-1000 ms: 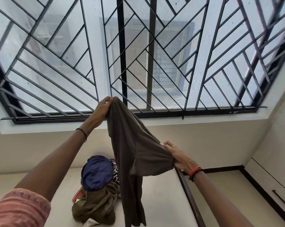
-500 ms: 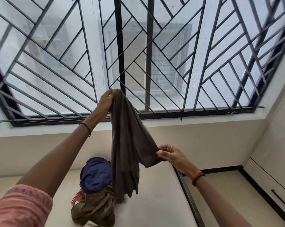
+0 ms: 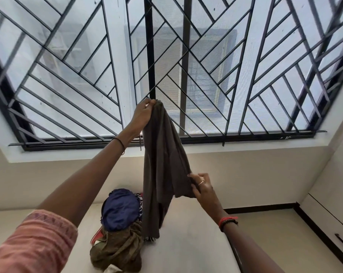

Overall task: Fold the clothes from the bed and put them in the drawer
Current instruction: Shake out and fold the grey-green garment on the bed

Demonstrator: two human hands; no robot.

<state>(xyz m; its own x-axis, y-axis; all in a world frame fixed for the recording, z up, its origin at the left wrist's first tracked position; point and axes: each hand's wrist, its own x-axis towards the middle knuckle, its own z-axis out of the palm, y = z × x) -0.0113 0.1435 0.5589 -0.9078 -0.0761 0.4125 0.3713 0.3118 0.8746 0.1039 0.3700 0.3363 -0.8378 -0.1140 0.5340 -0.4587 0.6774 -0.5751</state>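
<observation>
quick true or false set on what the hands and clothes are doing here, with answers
1. The left hand grips the top of the brown garment. True.
2. The right hand hangs empty. False: it pinches the garment's side edge.
3. The brown garment lies folded flat on the bed. False: it hangs unfolded from both hands.
4. A blue garment tops the pile on the bed. True.

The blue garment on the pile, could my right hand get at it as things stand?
Probably not yet. The right hand pinches the hanging brown garment, which drapes between it and the blue garment. It looks near enough once that grip is let go.
</observation>
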